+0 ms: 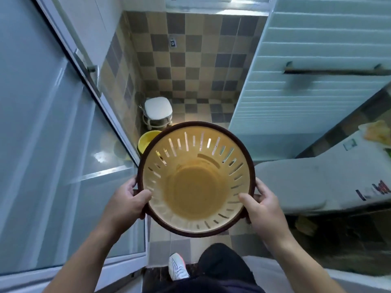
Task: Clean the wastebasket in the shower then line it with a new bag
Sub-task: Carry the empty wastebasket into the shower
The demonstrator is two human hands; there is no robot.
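Item: wastebasket [195, 180], round, cream slotted wall, dark brown rim, tan floor; no bag in it, nothing inside that I can see. Location: in the air in front of me, carried level, mouth up, above the tiled floor [190, 60] at the doorway. Holder: my left hand [127, 199], clamped on the near-left rim, thumb hooked over into the basket, fingers curled under; my right hand [261, 205], clamped likewise on the near-right rim. Surroundings: glass shower door [53, 123] along my left; a white stool [158, 108] and a yellow bucket [146, 141] on the floor beyond the basket's far-left edge; toilet [296, 182] just to my right. Step in hand, as I judge it: carrying the bare basket toward the shower for washing; cleaning not yet begun, lining well off. Next move calls for: keeping both grips firm, stepping past the door frame, setting the basket down on open tile away from stool and bucket, freeing one hand for the water.
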